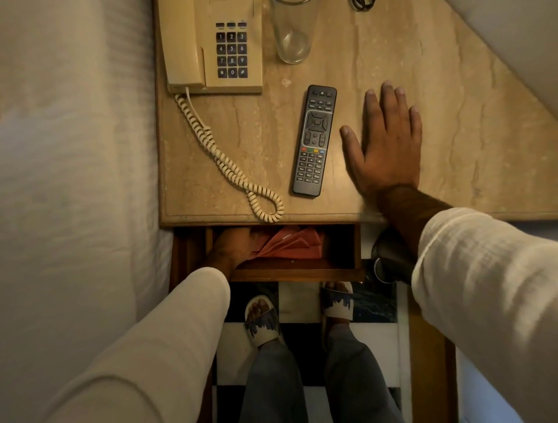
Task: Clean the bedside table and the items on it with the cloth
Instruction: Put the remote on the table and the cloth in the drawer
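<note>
The bedside table [453, 136] has a beige marble top. On it stand a cream phone [211, 45] with a coiled cord [223, 163], an empty glass [291, 36] and a black remote [314, 142]. My right hand [383, 145] lies flat and open on the marble, just right of the remote. Below the top, the wooden drawer [302, 271] is pulled out. Inside it lies a folded pink cloth [290, 244]. My left hand [232, 244] is in the drawer with its fingers closed on the left end of the cloth.
A bed with white sheets [75, 151] runs along the table's left side. A dark cable [362, 3] lies at the top edge. A dark round object [389, 259] sits right of the drawer. My feet in slippers [262, 320] stand on a black-and-white tiled floor.
</note>
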Tool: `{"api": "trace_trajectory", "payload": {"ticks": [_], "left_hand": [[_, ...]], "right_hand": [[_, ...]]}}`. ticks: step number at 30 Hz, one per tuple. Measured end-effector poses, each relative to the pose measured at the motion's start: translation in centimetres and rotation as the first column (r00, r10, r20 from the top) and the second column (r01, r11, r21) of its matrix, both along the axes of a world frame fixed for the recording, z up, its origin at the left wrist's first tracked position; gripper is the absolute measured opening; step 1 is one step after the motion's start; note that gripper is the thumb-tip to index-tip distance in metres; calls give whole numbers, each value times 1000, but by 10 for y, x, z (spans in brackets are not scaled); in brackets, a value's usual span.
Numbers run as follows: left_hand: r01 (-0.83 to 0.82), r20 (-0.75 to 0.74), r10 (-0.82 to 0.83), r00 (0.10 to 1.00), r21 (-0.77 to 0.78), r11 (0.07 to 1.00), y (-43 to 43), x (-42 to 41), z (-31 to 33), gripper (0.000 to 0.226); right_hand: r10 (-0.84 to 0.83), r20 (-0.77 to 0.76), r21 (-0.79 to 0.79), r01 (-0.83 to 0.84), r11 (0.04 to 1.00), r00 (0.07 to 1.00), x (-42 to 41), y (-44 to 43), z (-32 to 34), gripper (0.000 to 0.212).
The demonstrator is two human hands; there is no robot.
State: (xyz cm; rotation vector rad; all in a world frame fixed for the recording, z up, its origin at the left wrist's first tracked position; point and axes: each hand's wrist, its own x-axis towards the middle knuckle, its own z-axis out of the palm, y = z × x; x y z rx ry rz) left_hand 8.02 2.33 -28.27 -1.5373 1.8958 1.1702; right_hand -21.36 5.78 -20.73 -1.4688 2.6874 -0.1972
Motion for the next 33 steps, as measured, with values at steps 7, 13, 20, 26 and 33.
{"api": "trace_trajectory", "payload": {"ticks": [7, 13, 20, 26, 33], "left_hand": [[-114, -92, 102, 990, -133, 985, 12, 2, 11, 48], [83, 41, -78, 996, -153, 985, 9, -5, 3, 50], [5, 8, -2, 1000, -337, 942, 40, -1, 44, 36], [-934, -212, 910, 356, -94, 344, 126, 15, 99, 22], [-656, 172, 785, -596, 460, -599, 77, -36, 96, 83]], "right_hand": [[-1, -5, -4, 1, 1000, 1000, -1, 0, -1, 75], [-2, -4, -4, 2, 1000, 1000, -1, 0, -1, 75], [-2, 0, -1, 2, 1000, 1000, -1, 0, -1, 75], [-7, 2, -5, 7, 1000, 1000, -1, 0, -1, 74], [-4, 4, -5, 4, 1000, 1000, 0, 0, -2, 73]]}}
